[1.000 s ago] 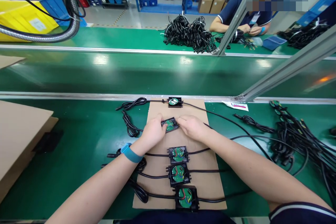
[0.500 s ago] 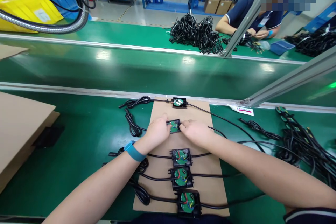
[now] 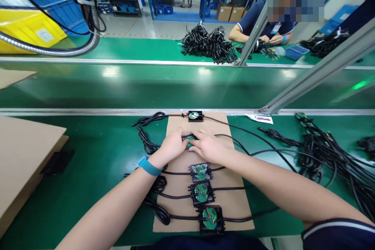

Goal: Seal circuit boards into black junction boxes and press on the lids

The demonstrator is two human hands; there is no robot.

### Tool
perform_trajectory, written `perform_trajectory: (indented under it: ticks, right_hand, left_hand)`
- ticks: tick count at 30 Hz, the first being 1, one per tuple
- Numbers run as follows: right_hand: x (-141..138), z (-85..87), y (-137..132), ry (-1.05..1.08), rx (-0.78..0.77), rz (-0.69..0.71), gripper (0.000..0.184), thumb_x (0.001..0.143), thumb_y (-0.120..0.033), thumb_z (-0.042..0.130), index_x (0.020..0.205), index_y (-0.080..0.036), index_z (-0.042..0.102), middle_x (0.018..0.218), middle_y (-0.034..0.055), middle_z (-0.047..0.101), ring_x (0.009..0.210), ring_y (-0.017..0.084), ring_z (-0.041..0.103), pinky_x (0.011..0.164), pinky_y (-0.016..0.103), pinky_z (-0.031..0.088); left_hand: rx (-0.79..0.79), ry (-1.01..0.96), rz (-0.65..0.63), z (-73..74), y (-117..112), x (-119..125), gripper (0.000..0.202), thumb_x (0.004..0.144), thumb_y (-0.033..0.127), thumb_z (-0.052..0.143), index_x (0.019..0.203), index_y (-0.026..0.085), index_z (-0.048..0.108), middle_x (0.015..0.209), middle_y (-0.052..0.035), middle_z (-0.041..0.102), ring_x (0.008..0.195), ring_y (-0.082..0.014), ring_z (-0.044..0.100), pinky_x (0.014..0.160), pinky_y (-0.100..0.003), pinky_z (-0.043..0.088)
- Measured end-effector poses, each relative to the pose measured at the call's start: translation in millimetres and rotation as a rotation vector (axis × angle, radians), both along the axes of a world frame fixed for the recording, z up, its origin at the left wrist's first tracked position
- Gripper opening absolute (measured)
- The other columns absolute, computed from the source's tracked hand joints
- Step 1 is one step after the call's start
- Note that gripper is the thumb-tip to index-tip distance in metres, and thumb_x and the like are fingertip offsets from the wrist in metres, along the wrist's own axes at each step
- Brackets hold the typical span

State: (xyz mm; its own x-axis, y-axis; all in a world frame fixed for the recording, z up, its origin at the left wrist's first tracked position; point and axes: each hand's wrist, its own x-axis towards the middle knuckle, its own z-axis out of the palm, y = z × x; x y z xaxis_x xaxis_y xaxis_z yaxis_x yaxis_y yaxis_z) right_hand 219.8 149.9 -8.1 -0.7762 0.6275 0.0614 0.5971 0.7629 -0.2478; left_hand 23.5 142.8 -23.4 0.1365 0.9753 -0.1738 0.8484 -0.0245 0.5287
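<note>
Shifting inward, your right hand (image 3: 211,146) now spreads its fingers over the green board (image 3: 191,138), suggesting attention turns there from its black case (image 3: 184,138); your left hand (image 3: 172,146) clamps that case's left end, second-farthest on the cardboard (image 3: 175,225).

A card sheet (image 3: 181,226) lies on the desk (image 3: 102,156), bearing five cases (image 3: 211,218) in a file from front to back. Their cables (image 3: 237,219) run out left and right, with coils (image 3: 148,147) at left. Farther left lie boards (image 3: 26,160); right of the sheet, a wire pile (image 3: 325,148). A rail (image 3: 88,112) runs behind it all; beyond, a cable heap (image 3: 208,45).
</note>
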Motion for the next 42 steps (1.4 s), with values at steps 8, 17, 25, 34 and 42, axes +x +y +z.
perform_trajectory:
  ticks: [8,17,25,34,42]
  right_hand:
    - [-0.9,-8.8,4.3,0.008,-0.062,-0.002,0.04,0.095,-0.049,0.062,0.109,-0.016,0.079,0.121,0.0176,0.064,0.109,0.03,0.054,0.098,0.046,0.045]
    - [-0.1,-8.7,1.1,0.009,-0.094,-0.043,0.026,0.095,-0.039,0.066,0.103,-0.018,0.08,0.106,0.0133,0.065,0.104,0.027,0.052,0.091,0.04,0.042]
    - [2.3,-4.6,1.0,-0.001,-0.086,-0.058,0.026,0.095,-0.041,0.065,0.099,-0.02,0.079,0.107,0.0116,0.067,0.104,0.027,0.049,0.088,0.039,0.037]
    - [2.5,-6.0,-1.7,-0.005,-0.077,-0.059,0.026,0.096,-0.041,0.064,0.101,-0.02,0.078,0.111,0.0128,0.066,0.107,0.027,0.049,0.09,0.04,0.036]
    - [-0.8,-9.9,-5.5,0.006,0.03,-0.068,0.036,0.094,-0.034,0.069,0.124,-0.015,0.065,0.109,0.0132,0.068,0.102,0.027,0.052,0.09,0.04,0.039]
  left_hand:
    - [0.016,-0.098,-0.111,23.6,-17.2,-33.7,0.049,0.085,0.032,0.07,0.129,0.014,0.059,0.086,-0.0057,0.074,0.079,-0.022,0.068,0.071,-0.03,0.047]
    - [0.094,-0.09,-0.239,14.1,-19.6,-38.1,0.018,0.096,0.024,0.053,0.085,0.019,0.067,0.079,-0.0026,0.071,0.072,-0.0179,0.062,0.069,-0.029,0.044]
    - [0.323,0.012,-0.353,15.9,-24.7,-35.3,0.018,0.098,0.02,0.047,0.095,0.018,0.064,0.09,-0.0082,0.068,0.087,-0.0222,0.063,0.079,-0.033,0.048]
    - [0.113,-0.096,-0.186,10.3,-24.7,-21.4,0.028,0.1,0.027,0.042,0.078,0.02,0.059,0.062,-0.0007,0.062,0.058,-0.0153,0.057,0.061,-0.026,0.039]
    - [0.077,-0.07,-0.151,10.7,-20.3,-22.7,0.022,0.093,0.025,0.045,0.076,0.02,0.059,0.061,0.0,0.059,0.06,-0.0159,0.054,0.061,-0.027,0.037]
